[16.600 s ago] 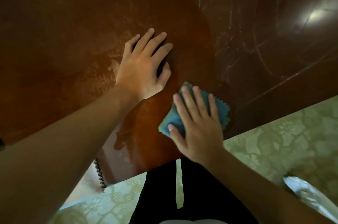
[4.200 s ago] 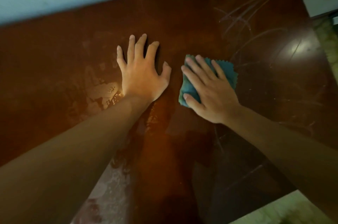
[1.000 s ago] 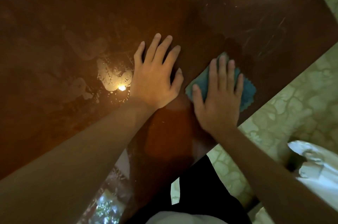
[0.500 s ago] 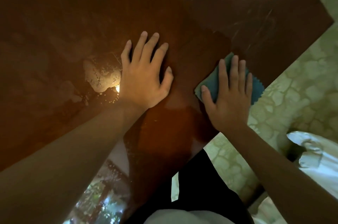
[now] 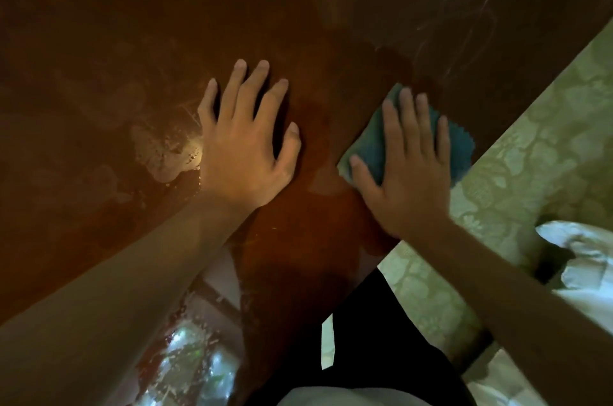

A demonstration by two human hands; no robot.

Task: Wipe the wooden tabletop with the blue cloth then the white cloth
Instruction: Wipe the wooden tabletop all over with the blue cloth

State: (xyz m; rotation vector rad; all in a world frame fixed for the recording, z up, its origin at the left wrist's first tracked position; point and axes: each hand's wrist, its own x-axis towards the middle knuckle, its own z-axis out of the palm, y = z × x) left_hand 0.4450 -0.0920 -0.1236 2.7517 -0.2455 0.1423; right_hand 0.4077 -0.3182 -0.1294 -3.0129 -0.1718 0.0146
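The dark glossy wooden tabletop (image 5: pixel 132 24) fills most of the view. My right hand (image 5: pixel 409 170) presses flat, fingers straight, on the folded blue cloth (image 5: pixel 459 148), which lies at the table's right edge with its zigzag hem showing. My left hand (image 5: pixel 245 146) rests flat on the bare wood to the left of the cloth, fingers spread. A pale smeared patch (image 5: pixel 166 153) with a light glint sits just left of my left hand. No white cloth shows on the table.
The table edge (image 5: pixel 530 90) runs diagonally at the right, over green patterned floor (image 5: pixel 544 153). A white crumpled fabric (image 5: pixel 583 259) lies on a seat at the lower right. My dark-clothed legs (image 5: pixel 374 346) stand at the near edge.
My right hand has slid the blue cloth rightward along the table toward its right edge. My left hand stays flat on the wood in about the same spot.
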